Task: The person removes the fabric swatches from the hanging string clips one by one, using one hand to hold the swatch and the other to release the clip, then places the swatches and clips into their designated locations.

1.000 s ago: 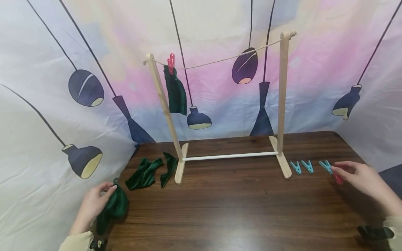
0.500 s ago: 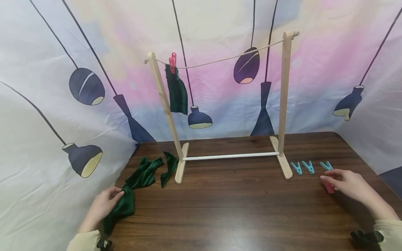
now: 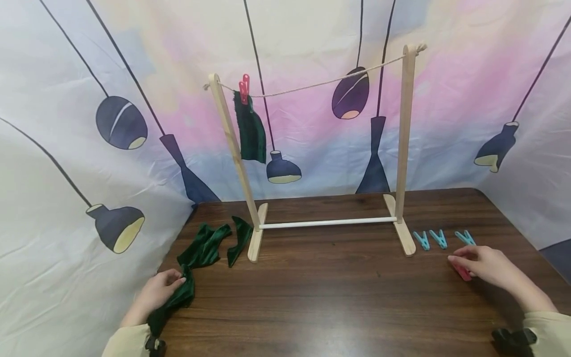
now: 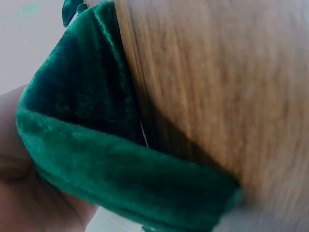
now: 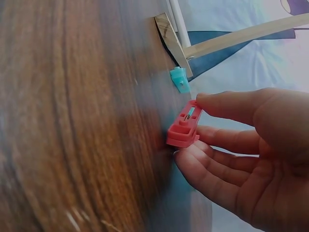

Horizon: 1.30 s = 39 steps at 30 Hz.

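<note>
At the table's left side my left hand (image 3: 157, 291) pinches a piece of dark green velvet cloth (image 3: 178, 297); its lower part trails toward the table's near left edge. In the left wrist view this velvet cloth (image 4: 111, 169) hangs folded over beside the hand. My right hand (image 3: 488, 267) holds a red clothespin (image 3: 461, 271) between thumb and fingers, low above the table at the right. Close up in the right wrist view, the red clothespin (image 5: 184, 128) sits at the fingertips. Another green cloth (image 3: 252, 131) hangs from the rope (image 3: 308, 89), clipped by a red clothespin (image 3: 244, 90).
A wooden rack (image 3: 403, 139) with a white crossbar (image 3: 327, 222) stands at the back. Two green cloth pieces, a larger one (image 3: 205, 245) and a narrow one (image 3: 240, 240), lie by its left foot. Blue clothespins (image 3: 438, 239) lie right of it. A printed curtain (image 3: 312, 29) hangs behind.
My left hand has moved right and slightly down with the cloth. My right hand has moved left and down, bringing the red clothespin away from the blue ones.
</note>
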### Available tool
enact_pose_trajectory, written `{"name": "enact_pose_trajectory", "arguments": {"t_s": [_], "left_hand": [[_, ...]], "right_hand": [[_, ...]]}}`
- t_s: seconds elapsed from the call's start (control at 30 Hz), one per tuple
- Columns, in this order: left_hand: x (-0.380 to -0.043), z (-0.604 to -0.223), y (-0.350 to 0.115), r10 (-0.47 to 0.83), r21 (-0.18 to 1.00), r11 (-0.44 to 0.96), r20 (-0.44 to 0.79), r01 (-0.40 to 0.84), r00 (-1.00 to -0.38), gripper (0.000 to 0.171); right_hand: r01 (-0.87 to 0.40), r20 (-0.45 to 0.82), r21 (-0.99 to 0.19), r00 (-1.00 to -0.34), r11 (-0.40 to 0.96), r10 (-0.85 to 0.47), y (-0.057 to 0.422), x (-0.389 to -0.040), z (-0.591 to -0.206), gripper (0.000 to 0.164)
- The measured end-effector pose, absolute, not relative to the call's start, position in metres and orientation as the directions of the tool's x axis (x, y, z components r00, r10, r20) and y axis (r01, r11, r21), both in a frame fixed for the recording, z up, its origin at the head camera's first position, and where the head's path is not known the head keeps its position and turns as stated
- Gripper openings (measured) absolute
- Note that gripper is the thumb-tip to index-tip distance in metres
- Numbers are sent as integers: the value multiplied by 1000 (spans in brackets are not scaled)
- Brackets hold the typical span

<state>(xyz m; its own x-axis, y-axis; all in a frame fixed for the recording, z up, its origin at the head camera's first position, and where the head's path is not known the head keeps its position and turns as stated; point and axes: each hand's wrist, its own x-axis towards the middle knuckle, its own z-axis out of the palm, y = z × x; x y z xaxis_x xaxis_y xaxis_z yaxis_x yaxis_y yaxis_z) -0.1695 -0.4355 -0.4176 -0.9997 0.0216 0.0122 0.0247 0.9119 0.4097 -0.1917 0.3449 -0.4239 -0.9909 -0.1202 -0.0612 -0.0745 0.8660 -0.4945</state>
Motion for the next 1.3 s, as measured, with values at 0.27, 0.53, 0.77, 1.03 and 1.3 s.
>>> {"name": "enact_pose_trajectory", "arguments": {"t_s": [0.27,0.53,0.77,1.03,1.3], "left_hand": [[-166,-422,-435,41,434,900,-1,36,-999,13],[-165,-420,-432,28,449,893,-33,10,-999,15],[-165,-419,-432,27,450,893,-37,7,-999,16],[-165,-419,-431,19,450,893,-37,0,-999,16],[-165,-418,-430,13,456,890,-52,-13,-999,16]], "right_hand": [[-64,-66,-504,-991,862,-112,342,-194,-425,54],[-37,-83,-525,-992,850,-94,340,-195,-427,54],[-26,-85,-539,-993,842,-85,338,-196,-429,54],[-16,-103,-562,-991,827,-89,337,-197,-430,52],[-17,-106,-578,-990,816,-95,336,-197,-429,50]]}}
